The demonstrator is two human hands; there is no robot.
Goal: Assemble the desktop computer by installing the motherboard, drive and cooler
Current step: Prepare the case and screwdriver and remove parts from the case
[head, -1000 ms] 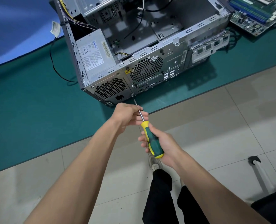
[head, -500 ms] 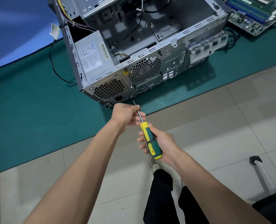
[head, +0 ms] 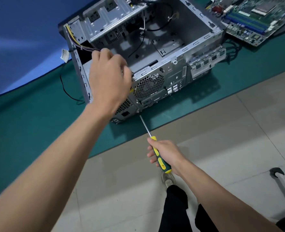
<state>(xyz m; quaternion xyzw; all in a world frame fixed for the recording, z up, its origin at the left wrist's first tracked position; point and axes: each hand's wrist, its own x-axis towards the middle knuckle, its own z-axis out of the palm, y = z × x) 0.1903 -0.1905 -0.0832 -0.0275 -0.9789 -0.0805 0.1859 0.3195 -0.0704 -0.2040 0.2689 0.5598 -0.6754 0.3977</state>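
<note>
L hand (head: 108, 77) has left the screwdriver (head: 161, 160) shaft, now over the case (head: 175, 71) at mat (head: 29, 123) edge, fingers curled, grip unclear; R hand (head: 166, 152) clamps handle. Tip at rear screw: driving likely resumes.

I see open computer case (head: 155, 52) lying on its side on green mat (head: 29, 124), rear panel facing me. My right hand (head: 165, 153) grips yellow-green screwdriver (head: 161, 162) by handle, shaft angled up-left, tip touching case's lower rear edge. My left hand (head: 109, 76) raised over case's power-supply corner, fingers curled, blurred; can't tell whether it holds anything. Motherboard (head: 255, 19) lies on mat beside case, top right. Tiled floor (head: 222, 131) under my arms; shoe and dark trouser legs below.
</note>
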